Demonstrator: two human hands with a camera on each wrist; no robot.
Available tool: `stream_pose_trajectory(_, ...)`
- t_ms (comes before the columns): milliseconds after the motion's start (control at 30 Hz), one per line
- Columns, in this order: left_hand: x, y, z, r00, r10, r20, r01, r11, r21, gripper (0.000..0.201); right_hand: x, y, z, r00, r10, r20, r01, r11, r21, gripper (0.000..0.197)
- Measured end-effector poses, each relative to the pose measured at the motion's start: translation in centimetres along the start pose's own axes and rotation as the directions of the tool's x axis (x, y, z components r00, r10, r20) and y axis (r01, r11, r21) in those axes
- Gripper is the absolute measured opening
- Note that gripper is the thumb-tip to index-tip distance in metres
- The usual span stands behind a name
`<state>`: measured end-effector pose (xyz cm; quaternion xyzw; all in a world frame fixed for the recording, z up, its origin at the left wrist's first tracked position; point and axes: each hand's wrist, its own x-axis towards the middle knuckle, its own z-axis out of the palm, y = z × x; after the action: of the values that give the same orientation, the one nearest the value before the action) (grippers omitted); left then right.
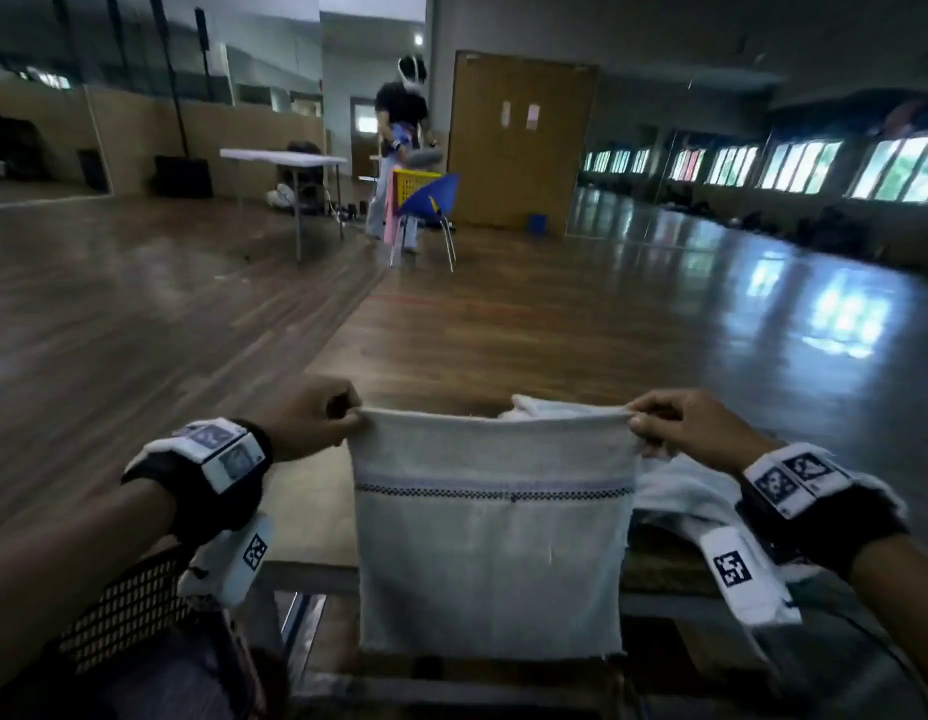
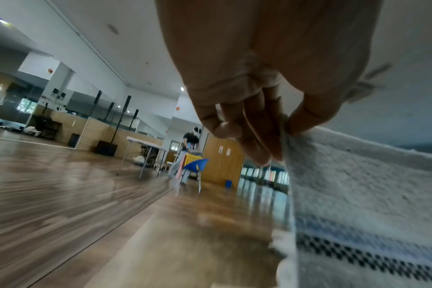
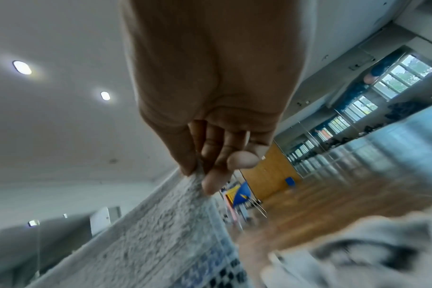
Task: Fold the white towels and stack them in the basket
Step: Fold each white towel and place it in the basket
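Note:
A white towel (image 1: 493,537) with a blue and black checked stripe hangs in front of me, stretched between both hands. My left hand (image 1: 316,423) pinches its top left corner between thumb and fingers; the left wrist view shows that left hand (image 2: 271,136) on the towel (image 2: 363,194). My right hand (image 1: 675,426) pinches the top right corner, and the right wrist view has the right hand (image 3: 205,171) on the towel (image 3: 155,233). More white towels (image 1: 680,496) lie heaped behind and to the right. A dark mesh basket (image 1: 124,610) sits under my left forearm.
A low wooden table (image 1: 451,376) stands under the towels. Across the wooden floor another person (image 1: 399,148) stands by a blue chair (image 1: 428,200), a yellow basket (image 1: 412,184) and a white folding table (image 1: 285,158).

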<state>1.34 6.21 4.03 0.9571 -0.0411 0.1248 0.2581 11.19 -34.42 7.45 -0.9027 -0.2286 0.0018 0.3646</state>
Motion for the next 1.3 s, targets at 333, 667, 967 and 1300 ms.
stream_pose_trajectory(333,-5.2,-7.1,16.0,0.959,0.034,0.282,-0.103,0.967,0.234,0.027,-2.8,12.9,15.5,0.988,0.072,0.134,-0.013,0.92,-0.393,0.022)
stream_pose_trajectory(667,-5.1,-5.8,14.2,0.873,-0.041,0.486,-0.146,0.929,0.34,0.021,-5.6,13.8,14.6,0.959,0.105,0.265,-0.03,0.962,-0.272,0.025)
stream_pose_trajectory(967,1.8,-6.6,12.8,0.983,-0.077,0.168,0.032,0.967,0.253,0.014,2.6,11.9,13.4,0.955,-0.03,-0.296,-0.042,0.971,-0.233,0.007)
stream_pose_trajectory(1300,5.3,-8.7,16.9,0.912,-0.22,0.347,0.058,0.905,0.42,0.015,6.8,13.5,17.3,0.994,0.051,-0.098,-0.094,0.852,-0.515,0.008)
